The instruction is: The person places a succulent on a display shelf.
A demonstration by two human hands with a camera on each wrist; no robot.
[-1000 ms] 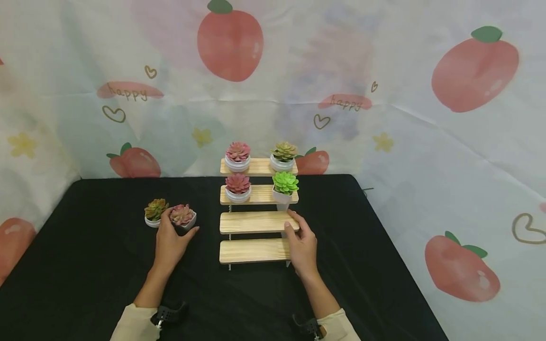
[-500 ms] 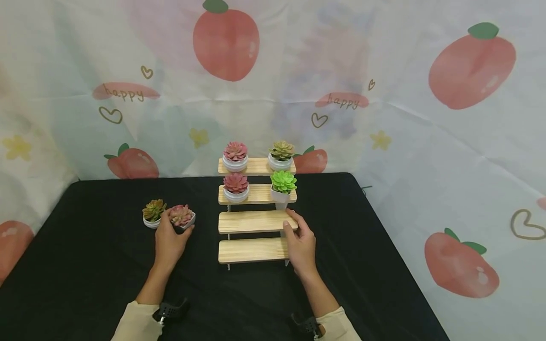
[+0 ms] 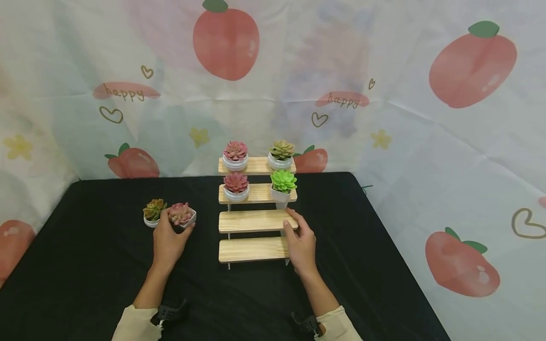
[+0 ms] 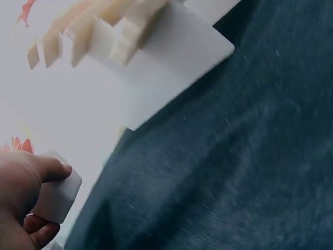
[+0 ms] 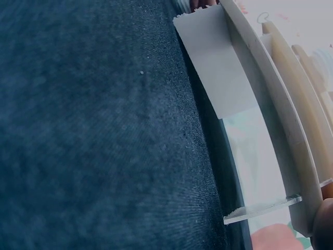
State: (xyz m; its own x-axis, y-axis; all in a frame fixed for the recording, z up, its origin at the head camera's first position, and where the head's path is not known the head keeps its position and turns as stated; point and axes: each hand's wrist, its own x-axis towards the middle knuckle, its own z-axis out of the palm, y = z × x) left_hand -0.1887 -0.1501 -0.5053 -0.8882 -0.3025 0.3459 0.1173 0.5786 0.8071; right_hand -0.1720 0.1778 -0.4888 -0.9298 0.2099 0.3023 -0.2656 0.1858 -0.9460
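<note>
My left hand (image 3: 168, 240) grips a pink potted succulent (image 3: 181, 215) by its white angular pot (image 4: 56, 194), thumb on one side and fingers on the other. Just left of it, partly behind the fingers, is a green-orange succulent (image 3: 154, 210) in a white round pot. My right hand (image 3: 302, 244) holds the right end of a four-step wooden shelf (image 3: 251, 221), with its fingertips at the second step from the front. In the right wrist view only a bit of that hand shows beside the end of a shelf board (image 5: 281, 104).
On the shelf's two upper steps stand a pink succulent (image 3: 235, 152), a pale green one (image 3: 282, 150), a dark pink one (image 3: 236, 183) and a bright green one (image 3: 283, 181). A black cloth (image 3: 362, 284) covers the table; a peach-printed curtain (image 3: 273, 61) hangs behind.
The left hand's thumb has closed in against the pink succulent's pot. The right hand stays on the shelf. The head view has shifted slightly.
</note>
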